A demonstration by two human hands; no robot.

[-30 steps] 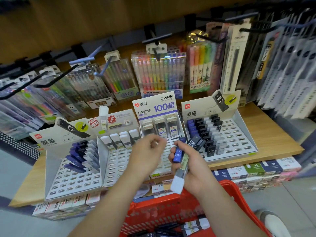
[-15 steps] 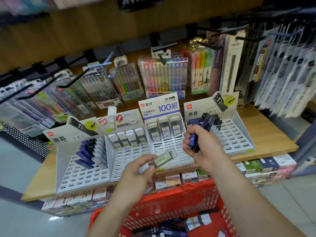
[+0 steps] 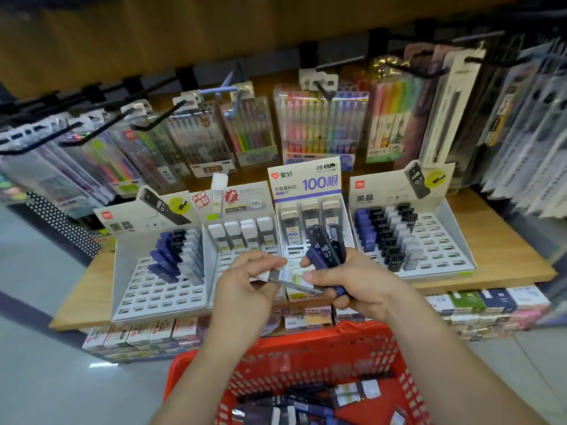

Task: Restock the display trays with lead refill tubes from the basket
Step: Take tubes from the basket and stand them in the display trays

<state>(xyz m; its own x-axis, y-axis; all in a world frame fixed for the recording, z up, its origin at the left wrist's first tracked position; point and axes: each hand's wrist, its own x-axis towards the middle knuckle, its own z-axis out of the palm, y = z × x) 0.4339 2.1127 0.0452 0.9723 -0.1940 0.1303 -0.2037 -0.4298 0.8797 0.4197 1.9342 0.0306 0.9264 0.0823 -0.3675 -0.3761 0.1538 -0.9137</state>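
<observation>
Hands that were apart half a second ago now meet in front of the third tray, the right having come down from the far-right tray. Left hand: fingers curled, pinching the white-capped end of a grey tube, which lies nearly level between the two hands. Right hand: fingers wrapped round a bundle of dark tubes marked HB 0.7, which stand upright above the fist; the thumb lies against the grey tube's far end. Four display trays sit side by side on the wooden shelf, each partly filled at the back. Below the wrists, the red basket holds loose tubes.
</observation>
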